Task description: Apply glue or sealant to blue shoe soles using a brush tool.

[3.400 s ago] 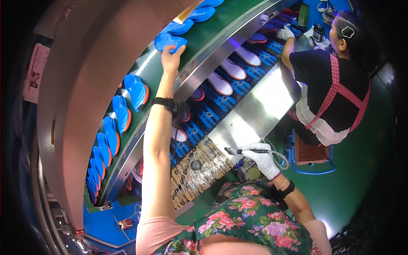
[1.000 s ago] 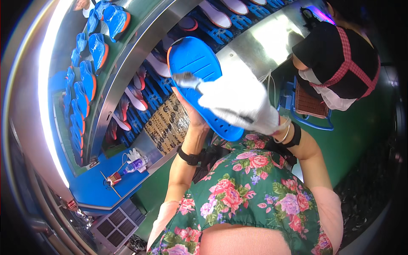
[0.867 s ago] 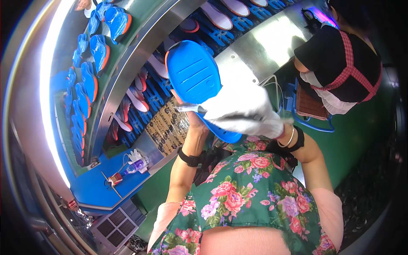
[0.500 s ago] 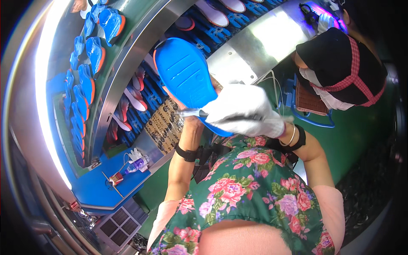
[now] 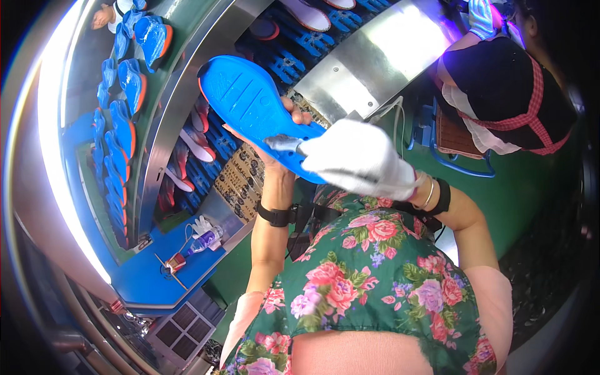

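A blue shoe sole [image 5: 240,100] is held up in front of me with its ridged inner face toward me. My bare left hand [image 5: 272,161] grips it from beneath, thumb side hidden and fingertips curling over its right edge. My right hand [image 5: 356,159], in a white glove, is closed around a small brush [image 5: 284,143] whose handle is mostly hidden inside the fist. The wet-looking grey bristles lie at the sole's narrow middle part.
On the left, a green belt [image 5: 140,112] carries several blue soles with orange edges [image 5: 122,128]. White-and-pink shoe parts [image 5: 199,147] stand below a metal rail. A co-worker [image 5: 494,94] sits at right by a blue-framed chair [image 5: 459,164]. A bottle [image 5: 203,242] lies on a blue shelf [image 5: 147,275].
The sole has shifted left and tilted, so my left fingertips now show at its right edge. My right hand's brush has moved up from the sole's near left edge toward its middle.
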The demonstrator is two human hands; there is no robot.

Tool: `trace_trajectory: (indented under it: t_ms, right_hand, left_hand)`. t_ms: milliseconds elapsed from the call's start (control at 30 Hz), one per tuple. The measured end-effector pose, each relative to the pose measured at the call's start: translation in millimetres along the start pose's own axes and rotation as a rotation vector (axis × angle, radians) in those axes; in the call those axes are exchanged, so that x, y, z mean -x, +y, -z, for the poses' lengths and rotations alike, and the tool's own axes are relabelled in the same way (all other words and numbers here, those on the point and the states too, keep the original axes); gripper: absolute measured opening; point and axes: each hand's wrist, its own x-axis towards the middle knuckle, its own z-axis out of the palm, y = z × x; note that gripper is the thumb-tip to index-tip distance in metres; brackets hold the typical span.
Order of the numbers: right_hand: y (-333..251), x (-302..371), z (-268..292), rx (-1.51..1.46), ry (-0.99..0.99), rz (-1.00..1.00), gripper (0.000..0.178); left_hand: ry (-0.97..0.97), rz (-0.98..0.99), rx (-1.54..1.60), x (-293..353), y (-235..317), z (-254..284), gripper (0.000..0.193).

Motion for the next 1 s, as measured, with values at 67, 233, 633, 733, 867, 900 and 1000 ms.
trace_trajectory:
  t_ms: [67, 233, 633, 733, 867, 900, 1000]
  right_hand:
    - [-7, 7, -4, 0.088, -0.118, 0.056, 0.027]
    - [-4, 1, 7, -0.217, -0.005, -0.066, 0.018]
    - [-3, 33, 3, -0.082, -0.063, -0.069, 0.02]
    - [-13, 42, 0, -0.049, -0.317, -0.015, 0.019]
    - [-8, 33, 7, -0.405, -0.217, -0.08, 0.018]
    - [-5, 37, 4, -0.246, -0.193, -0.054, 0.018]
    - [-2, 39, 2, -0.096, -0.27, 0.031, 0.018]
  left_hand:
    - [-0.049, 0.023, 0.023, -3, 4, 12, 0.115]
    - [-0.024, -0.052, 0.058, -4, 2, 17, 0.11]
    - [0.016, 0.183, -0.069, -2, 13, 7, 0.115]
    - [0.025, 0.238, -0.091, -1, 14, 15, 0.12]
    - [-0.024, 0.374, -0.083, 1, 18, 18, 0.124]
    - [-0.045, 0.431, -0.121, -2, 18, 18, 0.124]
    - [-0.123, 0.488, -0.137, -9, 20, 26, 0.125]
